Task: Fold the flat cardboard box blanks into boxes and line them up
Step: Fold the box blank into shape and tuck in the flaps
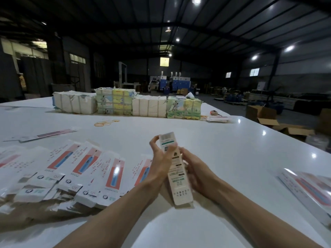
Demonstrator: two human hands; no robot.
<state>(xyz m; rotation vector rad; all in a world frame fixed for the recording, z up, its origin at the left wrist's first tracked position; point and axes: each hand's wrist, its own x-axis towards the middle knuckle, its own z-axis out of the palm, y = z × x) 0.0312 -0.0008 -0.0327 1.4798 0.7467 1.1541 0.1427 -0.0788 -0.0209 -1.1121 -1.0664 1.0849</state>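
Together, left hand (160,159) and right hand (194,170) grip a box (179,185) at a glossy white table (223,140) in a dim warehouse (125,20).

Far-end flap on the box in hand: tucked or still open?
Open, it seems: the flap sticks out past the box, untucked, left hand gripping near it, right hand holding the body.
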